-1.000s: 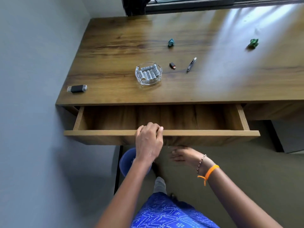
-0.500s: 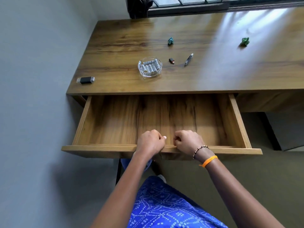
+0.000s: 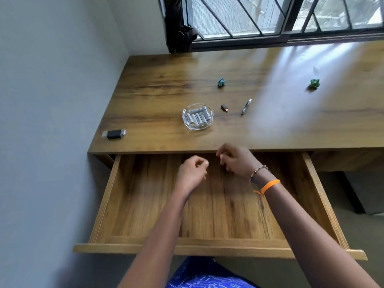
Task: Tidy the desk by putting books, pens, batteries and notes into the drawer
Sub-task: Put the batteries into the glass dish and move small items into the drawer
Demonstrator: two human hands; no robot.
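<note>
Both hands, left [image 3: 192, 173] and right [image 3: 235, 161], grip loosely curled, empty; glass dish [image 3: 197, 116] of batteries [image 3: 197, 118] may spill if snatched.

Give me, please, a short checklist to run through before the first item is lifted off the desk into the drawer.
1. Drawer pulled wide open: ok.
2. Drawer floor bare where it shows: ok; under the arms, cannot tell.
3. Left hand and right hand holding nothing: ok, fingers loosely curled, though blurred.
4. Batteries gathered in the glass dish: ok.
5. Pen lying apart, free to pick: ok.
6. Books on the desk: cannot tell, none in view.
</note>
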